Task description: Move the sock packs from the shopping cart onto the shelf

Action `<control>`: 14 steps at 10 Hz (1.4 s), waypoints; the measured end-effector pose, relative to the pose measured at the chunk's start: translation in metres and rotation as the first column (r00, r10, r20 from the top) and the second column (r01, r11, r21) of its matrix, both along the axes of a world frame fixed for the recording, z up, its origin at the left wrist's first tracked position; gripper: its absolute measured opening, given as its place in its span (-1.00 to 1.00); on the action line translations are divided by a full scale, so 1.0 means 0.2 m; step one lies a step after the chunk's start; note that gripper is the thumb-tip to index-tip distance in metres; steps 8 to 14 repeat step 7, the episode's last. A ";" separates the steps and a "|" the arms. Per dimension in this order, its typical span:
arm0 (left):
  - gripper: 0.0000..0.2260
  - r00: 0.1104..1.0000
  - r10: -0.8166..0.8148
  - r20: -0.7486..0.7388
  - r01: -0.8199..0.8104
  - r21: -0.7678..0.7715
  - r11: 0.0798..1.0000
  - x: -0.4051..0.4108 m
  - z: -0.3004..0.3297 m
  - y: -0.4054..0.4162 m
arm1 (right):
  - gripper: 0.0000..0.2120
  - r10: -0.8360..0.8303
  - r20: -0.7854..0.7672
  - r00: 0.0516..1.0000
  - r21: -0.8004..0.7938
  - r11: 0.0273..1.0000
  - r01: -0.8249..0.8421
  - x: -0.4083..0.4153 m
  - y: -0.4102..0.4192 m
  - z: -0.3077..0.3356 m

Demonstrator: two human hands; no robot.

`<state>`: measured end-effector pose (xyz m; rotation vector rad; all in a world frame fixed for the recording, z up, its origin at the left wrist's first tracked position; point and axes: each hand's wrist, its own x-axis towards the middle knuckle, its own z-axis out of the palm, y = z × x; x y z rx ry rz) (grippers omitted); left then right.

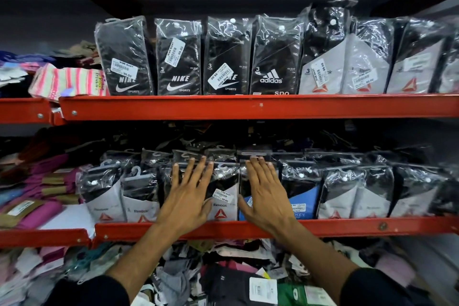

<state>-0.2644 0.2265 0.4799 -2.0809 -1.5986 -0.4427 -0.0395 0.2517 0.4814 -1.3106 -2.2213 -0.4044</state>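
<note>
Black sock packs in clear plastic stand in a row on the middle red shelf (323, 227). My left hand (190, 196) lies flat, fingers spread, on the front of a Reebok sock pack (222, 204). My right hand (263, 194) presses flat against a sock pack with a blue label (301, 202). Neither hand grips anything. No shopping cart is in view.
The upper red shelf (248, 107) holds Nike, Adidas (273, 57) and Reebok packs standing upright. Pink striped socks (67, 81) and purple packs (37, 208) fill the left bays. Below lies a loose heap of mixed socks (223, 278).
</note>
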 end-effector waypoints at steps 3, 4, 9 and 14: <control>-0.24 0.999 -0.012 0.033 0.012 -0.010 1.000 0.00 -0.03 0.00 | -0.17 -0.045 -0.021 0.999 0.080 0.996 0.047 0.13 0.01 0.01; -0.23 1.000 -0.017 0.016 0.017 -0.005 1.000 -0.01 -0.04 0.01 | -0.15 -0.114 -0.014 0.993 0.042 0.993 0.114 0.21 0.03 0.00; -0.23 0.997 0.077 -0.010 -0.077 0.019 0.997 0.03 -0.04 -0.04 | -0.14 -0.062 -0.046 0.997 0.037 0.997 0.064 0.25 0.00 0.02; -0.23 0.997 0.077 -0.010 -0.077 0.019 0.997 0.03 -0.04 -0.04 | -0.14 -0.062 -0.046 0.997 0.037 0.997 0.064 0.25 0.00 0.02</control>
